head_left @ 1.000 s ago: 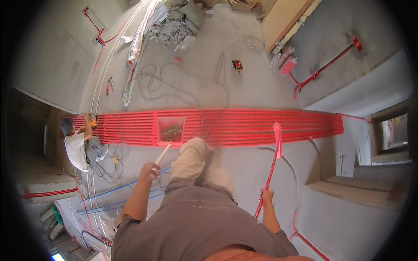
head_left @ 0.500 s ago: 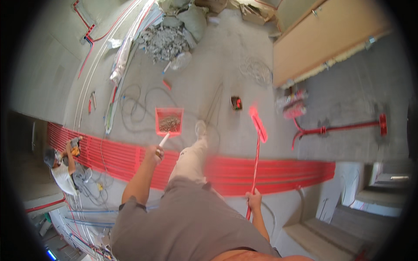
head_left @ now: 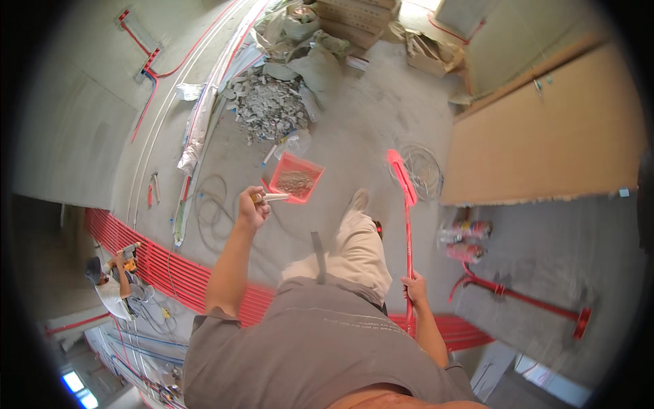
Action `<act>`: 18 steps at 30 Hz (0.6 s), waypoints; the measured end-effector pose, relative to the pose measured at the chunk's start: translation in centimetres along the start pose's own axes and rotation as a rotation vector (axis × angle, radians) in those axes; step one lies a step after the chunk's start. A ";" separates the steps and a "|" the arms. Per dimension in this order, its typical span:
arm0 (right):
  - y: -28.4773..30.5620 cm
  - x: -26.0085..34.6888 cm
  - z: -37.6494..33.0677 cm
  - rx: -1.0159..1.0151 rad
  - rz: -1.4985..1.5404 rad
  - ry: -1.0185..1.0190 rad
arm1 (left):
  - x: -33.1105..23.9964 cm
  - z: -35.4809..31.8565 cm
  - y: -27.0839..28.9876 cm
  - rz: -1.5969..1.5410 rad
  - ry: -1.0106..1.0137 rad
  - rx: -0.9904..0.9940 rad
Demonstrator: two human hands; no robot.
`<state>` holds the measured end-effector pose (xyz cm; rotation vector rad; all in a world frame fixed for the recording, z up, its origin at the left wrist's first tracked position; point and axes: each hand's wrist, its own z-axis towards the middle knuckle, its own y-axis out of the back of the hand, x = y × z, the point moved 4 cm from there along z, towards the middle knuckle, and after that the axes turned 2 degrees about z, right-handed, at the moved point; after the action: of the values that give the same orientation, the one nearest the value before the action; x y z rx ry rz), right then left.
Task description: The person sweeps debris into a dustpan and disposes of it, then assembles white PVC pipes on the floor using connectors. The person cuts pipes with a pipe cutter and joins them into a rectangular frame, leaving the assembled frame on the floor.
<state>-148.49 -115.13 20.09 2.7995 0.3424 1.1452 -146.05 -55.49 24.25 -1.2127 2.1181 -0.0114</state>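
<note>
My left hand (head_left: 253,206) is raised in front of me and grips the pale handle of a red dustpan (head_left: 294,178). The pan holds grey dust and grit and hangs above the concrete floor. My right hand (head_left: 413,289) is closed around the red shaft of a broom (head_left: 407,225), whose red head (head_left: 402,176) points forward over the floor. My trousered leg (head_left: 353,240) is stepping ahead between the two tools.
A heap of grey rubble (head_left: 267,105) and sacks lies ahead, cardboard boxes (head_left: 354,19) behind it. A band of red pipes (head_left: 163,266) crosses the floor behind me, where another person (head_left: 109,285) crouches with a tool. A wooden board (head_left: 545,136) and coiled wire (head_left: 424,169) lie right.
I have walked forward off the red pipes toward the rubble heap. The dustpan and broom came along in my hands, and the pipe band now lies behind me.
</note>
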 end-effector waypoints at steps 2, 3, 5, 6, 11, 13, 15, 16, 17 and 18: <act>0.8 4.8 7.0 0.056 0.000 0.025 | -1.3 3.8 -4.0 -0.199 -0.006 -0.064; 1.5 7.1 10.9 0.054 -0.040 0.016 | -1.6 6.0 -6.1 -0.226 -0.012 -0.105; 2.9 11.8 19.6 0.075 -0.095 0.008 | -1.7 10.5 -10.5 -0.278 -0.047 -0.163; 3.2 14.2 24.0 0.080 -0.166 0.049 | -1.8 13.0 -13.0 -0.223 -0.064 -0.185; 7.2 28.8 41.6 0.171 -0.485 0.128 | -2.3 23.8 -25.5 0.029 -0.315 -0.436; 8.6 35.3 45.3 0.204 -0.319 0.033 | -4.8 27.5 -31.4 0.232 -0.554 -0.500; 9.5 42.0 48.3 0.209 -0.433 0.059 | -6.7 29.8 -36.0 0.604 -0.486 -0.604; 9.4 44.7 49.5 0.219 -0.427 0.059 | -7.5 30.8 -38.0 0.765 -0.438 -0.673; 9.2 47.6 51.0 0.231 -0.455 0.083 | -8.5 31.9 -40.1 0.924 -0.397 -0.746; 9.0 50.2 52.5 0.243 -0.481 0.106 | -9.3 33.0 -42.0 0.979 -0.352 -0.782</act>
<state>-75.36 -111.95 18.30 2.6166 1.1604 1.1934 -92.51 -61.77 17.95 -0.3432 2.2089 1.4402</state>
